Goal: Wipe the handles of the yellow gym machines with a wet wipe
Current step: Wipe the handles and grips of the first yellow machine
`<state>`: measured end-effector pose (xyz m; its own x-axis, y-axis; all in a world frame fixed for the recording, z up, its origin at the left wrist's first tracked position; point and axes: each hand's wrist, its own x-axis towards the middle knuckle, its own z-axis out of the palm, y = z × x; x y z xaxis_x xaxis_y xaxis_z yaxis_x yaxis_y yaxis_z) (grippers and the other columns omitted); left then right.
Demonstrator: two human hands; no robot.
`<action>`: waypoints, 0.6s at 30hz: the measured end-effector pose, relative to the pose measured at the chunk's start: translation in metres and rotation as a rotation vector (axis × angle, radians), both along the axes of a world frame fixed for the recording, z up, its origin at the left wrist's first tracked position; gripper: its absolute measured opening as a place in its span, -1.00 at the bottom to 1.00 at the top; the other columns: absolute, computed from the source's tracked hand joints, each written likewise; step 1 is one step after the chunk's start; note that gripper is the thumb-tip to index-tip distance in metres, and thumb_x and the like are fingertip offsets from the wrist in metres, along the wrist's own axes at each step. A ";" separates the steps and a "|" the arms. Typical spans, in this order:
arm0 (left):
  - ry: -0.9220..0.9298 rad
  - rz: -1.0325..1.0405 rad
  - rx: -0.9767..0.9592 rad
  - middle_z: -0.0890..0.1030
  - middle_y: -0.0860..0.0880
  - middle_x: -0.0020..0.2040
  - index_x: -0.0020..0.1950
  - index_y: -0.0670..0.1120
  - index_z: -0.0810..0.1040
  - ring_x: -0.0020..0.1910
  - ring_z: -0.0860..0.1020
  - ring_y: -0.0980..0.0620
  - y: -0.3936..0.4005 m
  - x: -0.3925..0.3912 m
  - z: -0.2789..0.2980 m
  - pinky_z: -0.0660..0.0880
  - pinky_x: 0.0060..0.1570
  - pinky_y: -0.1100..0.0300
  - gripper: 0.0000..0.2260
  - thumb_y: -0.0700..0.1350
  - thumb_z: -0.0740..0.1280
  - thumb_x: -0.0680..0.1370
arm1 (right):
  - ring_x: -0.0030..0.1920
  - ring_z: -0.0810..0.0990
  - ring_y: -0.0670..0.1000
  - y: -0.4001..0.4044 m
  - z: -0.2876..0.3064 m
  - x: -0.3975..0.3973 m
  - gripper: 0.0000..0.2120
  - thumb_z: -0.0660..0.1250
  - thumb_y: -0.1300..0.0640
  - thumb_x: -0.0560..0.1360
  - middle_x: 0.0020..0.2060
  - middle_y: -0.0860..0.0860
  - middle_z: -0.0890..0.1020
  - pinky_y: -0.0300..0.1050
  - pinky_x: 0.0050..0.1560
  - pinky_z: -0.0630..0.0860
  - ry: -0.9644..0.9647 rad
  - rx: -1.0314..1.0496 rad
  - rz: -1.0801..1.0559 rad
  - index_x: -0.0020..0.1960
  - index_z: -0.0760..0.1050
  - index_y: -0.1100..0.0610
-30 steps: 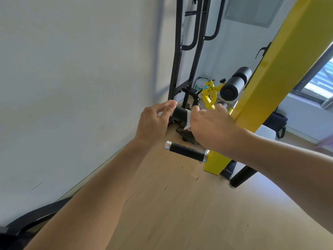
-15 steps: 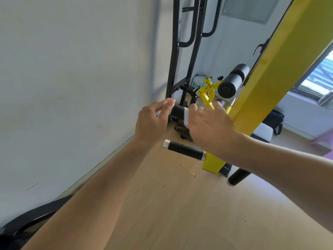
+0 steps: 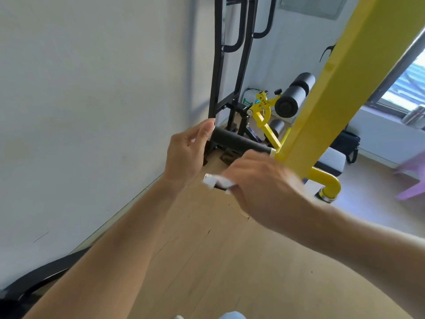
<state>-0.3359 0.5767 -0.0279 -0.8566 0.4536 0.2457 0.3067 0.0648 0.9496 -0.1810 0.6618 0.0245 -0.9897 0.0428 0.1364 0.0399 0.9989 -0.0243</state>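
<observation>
A yellow gym machine beam (image 3: 345, 88) slants across the right. Two black foam handles stick out from it to the left. My left hand (image 3: 188, 155) pinches the free end of the upper handle (image 3: 239, 141) between thumb and fingers. My right hand (image 3: 262, 185) is closed around the lower handle with a white wet wipe (image 3: 218, 181) between palm and grip. Only the lower handle's chrome end cap (image 3: 207, 176) and a sliver of black show beyond the wipe; the rest is hidden under my hand.
A white wall (image 3: 92, 111) runs close on the left. A black frame with hanging grips (image 3: 218, 65) stands behind the handles. Black roller pads (image 3: 292, 97) and a yellow adjuster sit farther back, with a curved yellow foot (image 3: 328, 185), a purple stool (image 3: 411, 180) and wooden floor.
My right hand has dropped with the wipe from the upper handle onto the lower handle. My left hand stays at the upper handle's end, which now shows bare.
</observation>
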 end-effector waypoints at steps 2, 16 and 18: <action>-0.035 -0.001 0.001 0.65 0.27 -0.14 0.27 0.03 0.66 -0.11 0.60 0.28 -0.004 -0.002 -0.003 0.42 -0.13 0.56 -0.72 0.07 0.28 0.65 | 0.01 0.51 -0.06 0.001 -0.029 -0.014 -0.77 0.19 0.00 0.65 -0.05 -0.12 0.55 -0.14 -0.05 0.44 -0.192 -0.317 -0.098 0.08 0.63 -0.03; -0.500 -0.097 -0.196 0.62 0.12 0.12 0.38 0.04 0.54 0.14 0.57 0.10 -0.006 0.013 -0.095 0.48 0.07 0.22 -0.65 0.12 0.16 0.69 | 0.17 0.59 0.04 0.012 -0.131 -0.040 -0.82 0.48 0.06 0.52 0.09 -0.05 0.67 -0.07 0.18 0.53 0.191 -0.192 -0.043 0.11 0.65 -0.10; -0.495 -0.066 -0.183 0.63 0.10 0.13 0.34 0.04 0.58 0.19 0.56 0.06 -0.004 0.012 -0.099 0.45 0.15 0.16 -0.68 0.11 0.19 0.68 | -0.01 0.63 0.01 0.014 -0.123 -0.044 -0.93 0.43 0.04 0.55 -0.03 -0.05 0.66 -0.23 -0.07 0.52 0.221 -0.366 -0.232 0.00 0.61 0.02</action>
